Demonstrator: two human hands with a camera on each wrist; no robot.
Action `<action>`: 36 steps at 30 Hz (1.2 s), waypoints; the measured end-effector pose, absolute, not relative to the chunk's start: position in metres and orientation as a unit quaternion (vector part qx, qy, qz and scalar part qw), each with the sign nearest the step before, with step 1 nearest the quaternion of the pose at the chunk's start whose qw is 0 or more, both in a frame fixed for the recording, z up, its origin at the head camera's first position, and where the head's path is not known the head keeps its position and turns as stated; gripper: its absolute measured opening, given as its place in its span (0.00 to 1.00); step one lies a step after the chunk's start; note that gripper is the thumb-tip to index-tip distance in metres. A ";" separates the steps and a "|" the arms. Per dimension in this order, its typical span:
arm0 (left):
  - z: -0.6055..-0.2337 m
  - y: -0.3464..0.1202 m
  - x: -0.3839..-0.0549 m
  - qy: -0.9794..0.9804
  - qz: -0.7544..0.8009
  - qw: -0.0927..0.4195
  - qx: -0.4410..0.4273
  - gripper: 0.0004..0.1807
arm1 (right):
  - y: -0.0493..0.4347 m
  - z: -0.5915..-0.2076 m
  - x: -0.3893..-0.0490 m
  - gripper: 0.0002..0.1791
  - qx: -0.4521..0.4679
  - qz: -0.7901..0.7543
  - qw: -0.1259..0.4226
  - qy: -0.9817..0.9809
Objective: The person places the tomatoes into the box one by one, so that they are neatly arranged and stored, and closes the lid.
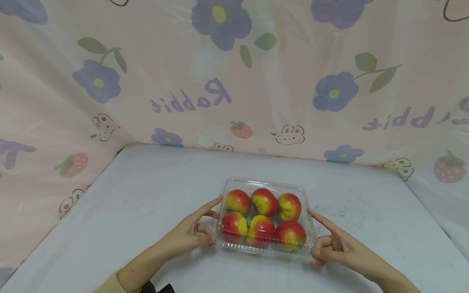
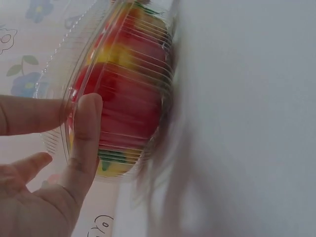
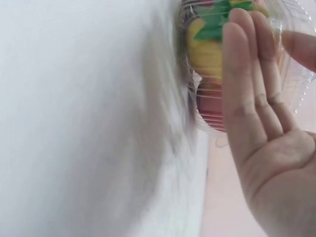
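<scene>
A clear plastic clamshell fruit box (image 1: 265, 250) is held between both hands over the white table. Inside it lie several red-and-yellow, peach-like fruits (image 1: 261, 230) in two rows, with bits of green leaf showing. My left hand (image 1: 188, 232) pinches the box's left rim near the front corner, its index finger stretched along the side. At the right front corner, my right hand (image 1: 342, 246) grips the rim with thumb and fingers, index finger along the right side. In the left wrist view, the rim (image 2: 69, 133) passes between thumb and finger. Fingers (image 3: 242, 79) lie along the box's side in the right wrist view.
The white table (image 1: 154, 175) spreads around the box. A pink curtain (image 1: 264, 81) printed with flowers, rabbits and strawberries stands behind the table and along its sides. A black object (image 1: 157, 288) shows beside the left sleeve at the lower edge.
</scene>
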State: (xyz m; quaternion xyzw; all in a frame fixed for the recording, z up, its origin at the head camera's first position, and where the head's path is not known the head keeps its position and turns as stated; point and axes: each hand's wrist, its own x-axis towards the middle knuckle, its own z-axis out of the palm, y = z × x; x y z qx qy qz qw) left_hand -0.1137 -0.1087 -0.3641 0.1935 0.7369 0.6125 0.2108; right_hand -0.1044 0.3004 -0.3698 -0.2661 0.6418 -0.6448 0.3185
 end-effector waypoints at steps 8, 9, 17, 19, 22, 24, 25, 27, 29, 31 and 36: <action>-0.365 -0.109 -0.115 0.719 0.630 0.218 0.195 0.47 | 0.298 -0.378 -0.104 0.45 -0.293 -0.670 0.314 0.606; -0.365 -0.109 -0.115 0.717 0.633 0.217 0.195 0.47 | 0.298 -0.379 -0.105 0.45 -0.298 -0.671 0.311 0.604; -0.366 -0.108 -0.114 0.710 0.648 0.204 0.186 0.46 | 0.297 -0.381 -0.109 0.44 -0.328 -0.668 0.291 0.602; -0.366 -0.107 -0.115 0.714 0.645 0.202 0.183 0.47 | 0.297 -0.381 -0.111 0.44 -0.330 -0.663 0.285 0.609; -0.366 -0.107 -0.116 0.722 0.637 0.197 0.185 0.47 | 0.298 -0.380 -0.112 0.43 -0.328 -0.652 0.275 0.626; -0.366 -0.107 -0.118 0.728 0.630 0.198 0.184 0.48 | 0.298 -0.379 -0.113 0.42 -0.322 -0.645 0.269 0.639; -0.366 -0.108 -0.118 0.730 0.627 0.199 0.185 0.47 | 0.299 -0.379 -0.113 0.42 -0.316 -0.641 0.267 0.647; -0.365 -0.109 -0.120 0.736 0.620 0.199 0.184 0.46 | 0.299 -0.377 -0.112 0.42 -0.296 -0.625 0.257 0.675; -0.365 -0.112 -0.121 0.747 0.608 0.192 0.187 0.44 | 0.299 -0.374 -0.112 0.41 -0.274 -0.599 0.236 0.714; -0.366 -0.114 -0.123 0.761 0.595 0.174 0.194 0.40 | 0.299 -0.372 -0.111 0.39 -0.246 -0.566 0.206 0.759; -0.371 -0.116 -0.125 0.818 0.528 0.057 0.219 0.35 | 0.297 -0.368 -0.109 0.33 -0.199 -0.512 0.133 0.825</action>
